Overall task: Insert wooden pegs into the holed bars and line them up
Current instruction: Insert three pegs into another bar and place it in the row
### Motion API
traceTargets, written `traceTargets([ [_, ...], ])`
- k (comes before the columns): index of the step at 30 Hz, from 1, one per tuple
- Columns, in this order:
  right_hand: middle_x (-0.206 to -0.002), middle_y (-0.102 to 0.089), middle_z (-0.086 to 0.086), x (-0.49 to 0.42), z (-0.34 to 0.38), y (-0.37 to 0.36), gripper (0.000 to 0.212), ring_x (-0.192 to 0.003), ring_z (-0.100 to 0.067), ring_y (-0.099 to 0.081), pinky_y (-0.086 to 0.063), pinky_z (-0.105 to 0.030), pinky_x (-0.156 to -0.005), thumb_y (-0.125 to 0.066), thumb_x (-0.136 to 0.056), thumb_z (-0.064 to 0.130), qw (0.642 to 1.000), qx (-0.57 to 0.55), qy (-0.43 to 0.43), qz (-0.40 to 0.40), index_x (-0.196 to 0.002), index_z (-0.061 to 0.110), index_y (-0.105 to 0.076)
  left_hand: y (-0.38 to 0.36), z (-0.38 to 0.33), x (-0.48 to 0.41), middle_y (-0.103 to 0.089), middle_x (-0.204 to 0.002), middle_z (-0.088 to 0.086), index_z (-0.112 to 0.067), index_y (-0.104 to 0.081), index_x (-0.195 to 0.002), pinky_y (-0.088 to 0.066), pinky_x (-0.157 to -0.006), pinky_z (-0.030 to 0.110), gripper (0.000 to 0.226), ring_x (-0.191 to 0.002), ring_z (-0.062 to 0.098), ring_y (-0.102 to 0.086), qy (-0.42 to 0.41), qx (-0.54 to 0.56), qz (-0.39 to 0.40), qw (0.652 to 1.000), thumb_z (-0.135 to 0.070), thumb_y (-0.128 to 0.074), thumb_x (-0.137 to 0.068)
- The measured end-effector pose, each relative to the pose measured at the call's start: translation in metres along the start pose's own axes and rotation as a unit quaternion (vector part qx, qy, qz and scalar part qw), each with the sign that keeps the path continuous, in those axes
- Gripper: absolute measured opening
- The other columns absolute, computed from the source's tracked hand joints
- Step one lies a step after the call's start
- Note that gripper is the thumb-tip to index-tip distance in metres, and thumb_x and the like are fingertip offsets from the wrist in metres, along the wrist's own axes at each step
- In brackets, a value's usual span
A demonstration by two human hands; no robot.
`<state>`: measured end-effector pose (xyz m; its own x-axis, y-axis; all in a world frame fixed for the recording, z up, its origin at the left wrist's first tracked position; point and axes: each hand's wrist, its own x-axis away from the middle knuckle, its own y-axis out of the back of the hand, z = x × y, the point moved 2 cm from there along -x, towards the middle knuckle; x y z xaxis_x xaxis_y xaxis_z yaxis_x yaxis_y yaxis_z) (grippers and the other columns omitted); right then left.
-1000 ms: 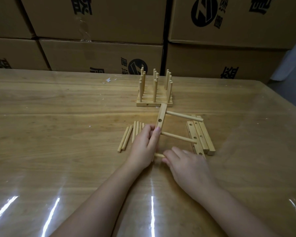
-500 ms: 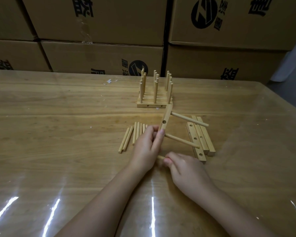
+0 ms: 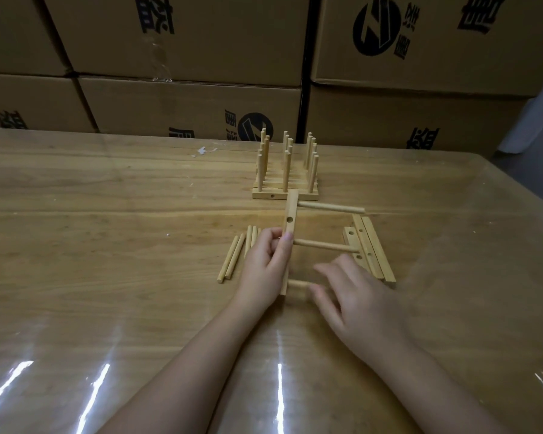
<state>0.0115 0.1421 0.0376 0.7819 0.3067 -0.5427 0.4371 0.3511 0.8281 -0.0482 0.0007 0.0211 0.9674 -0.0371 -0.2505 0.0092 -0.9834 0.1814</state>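
Observation:
My left hand point(image 3: 265, 264) grips a holed wooden bar point(image 3: 289, 219) set on its edge on the table. Three pegs stick out of the bar to the right: a far peg point(image 3: 331, 208), a middle peg point(image 3: 322, 246) and a near peg point(image 3: 298, 284). My right hand point(image 3: 355, 296) hovers just right of the near peg with fingers spread and blurred; it holds nothing. Loose pegs point(image 3: 235, 256) lie left of my left hand. Spare holed bars point(image 3: 370, 249) lie flat to the right. Finished bars with upright pegs point(image 3: 285, 170) stand in a row behind.
Stacked cardboard boxes point(image 3: 185, 98) form a wall along the table's far edge. The wooden table point(image 3: 107, 245) has a glossy clear cover. A small white scrap point(image 3: 201, 151) lies at the back.
My right hand has let go of the near peg and opened, drawing slightly right. The near peg now sits in the bar. My left hand still holds the bar, which has swung straighter.

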Motion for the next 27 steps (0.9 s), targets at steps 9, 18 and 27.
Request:
traceTargets([
  [9, -0.092, -0.059, -0.001, 0.001, -0.042, -0.001, 0.022, -0.079, -0.009, -0.056, -0.045, -0.015, -0.065, -0.043, -0.091, 0.04, 0.919, -0.304, -0.23, -0.104, -0.108, 0.029, -0.053, 0.005, 0.005, -0.003, -0.056, -0.063, -0.002, -0.012, -0.059, -0.088, -0.045, -0.057, 0.015, 0.023, -0.054, 0.002, -0.056, 0.045, 0.07, 0.006, 0.996, -0.023, -0.044, -0.101],
  [18, -0.088, -0.07, 0.004, -0.002, -0.041, -0.002, 0.022, -0.079, -0.007, -0.065, -0.052, -0.019, -0.07, -0.053, -0.089, 0.015, 0.877, -0.431, -0.192, -0.09, -0.107, 0.026, -0.061, 0.003, 0.007, -0.003, -0.064, -0.105, 0.004, -0.032, -0.053, -0.126, -0.049, -0.057, 0.015, 0.029, -0.074, 0.006, -0.062, 0.077, 0.117, 0.044, 0.989, -0.027, -0.049, -0.098],
  [27, -0.084, -0.071, 0.0, -0.001, -0.041, -0.001, 0.02, -0.079, -0.009, -0.068, -0.054, -0.021, -0.067, -0.054, -0.09, 0.001, 0.882, -0.413, -0.193, -0.122, -0.094, 0.017, -0.065, 0.003, 0.01, -0.004, -0.058, -0.132, 0.015, -0.043, -0.049, -0.129, -0.038, -0.105, 0.058, 0.039, -0.124, 0.042, -0.05, 0.057, 0.088, 0.06, 0.993, -0.041, -0.053, -0.091],
])
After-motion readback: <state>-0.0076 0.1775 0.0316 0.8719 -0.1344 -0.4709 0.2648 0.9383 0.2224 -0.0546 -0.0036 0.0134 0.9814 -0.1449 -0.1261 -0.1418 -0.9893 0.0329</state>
